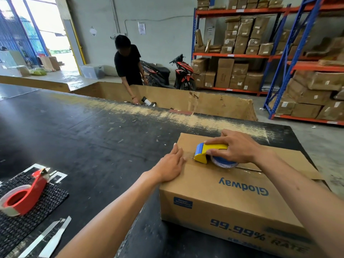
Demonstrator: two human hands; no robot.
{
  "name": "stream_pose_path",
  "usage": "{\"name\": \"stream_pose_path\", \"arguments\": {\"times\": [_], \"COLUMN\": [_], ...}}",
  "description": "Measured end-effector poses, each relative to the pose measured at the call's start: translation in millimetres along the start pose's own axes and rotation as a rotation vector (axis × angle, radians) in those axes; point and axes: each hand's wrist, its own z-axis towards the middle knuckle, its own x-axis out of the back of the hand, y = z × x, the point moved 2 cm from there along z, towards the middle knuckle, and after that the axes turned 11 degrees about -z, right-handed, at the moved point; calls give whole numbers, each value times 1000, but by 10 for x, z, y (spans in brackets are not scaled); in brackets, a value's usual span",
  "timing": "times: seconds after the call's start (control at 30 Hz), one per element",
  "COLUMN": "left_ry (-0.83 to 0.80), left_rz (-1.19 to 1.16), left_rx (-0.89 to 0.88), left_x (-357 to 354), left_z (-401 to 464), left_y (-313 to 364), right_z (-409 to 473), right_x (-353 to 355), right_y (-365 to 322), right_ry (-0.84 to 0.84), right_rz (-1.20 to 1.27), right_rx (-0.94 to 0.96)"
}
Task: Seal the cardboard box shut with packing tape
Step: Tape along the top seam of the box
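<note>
Both hands are on top of the cardboard box, which lies on the black table. The left hand lies flat with fingers spread near the seam, and the right hand is clamped on the yellow tape dispenser standing on the seam. A red tape dispenser rests well apart at the left.
</note>
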Motion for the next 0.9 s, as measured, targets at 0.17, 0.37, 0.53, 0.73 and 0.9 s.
{"name": "stream_pose_path", "arguments": {"times": [0.17,0.37,0.53,0.73,0.9], "left_ry": [-83,-128,-126,-132,-87], "left_rz": [-12,14,58,66,392], "left_rx": [-1,29,21,19,-2], "left_x": [24,8,35,40,17], "left_z": [-31,-49,-114,-124,-31], "left_y": [-4,-4,89,85,154], "right_z": [14,-5,-51,-549,-619], "right_x": [-7,-30,-29,-27,-58], "right_y": [8,68,130,709,757], "right_ry": [-7,-17,-30,-67,-126], "right_rz": [-11,56,81,173,195], "right_rx": [4,6,11,-56,-81]}}
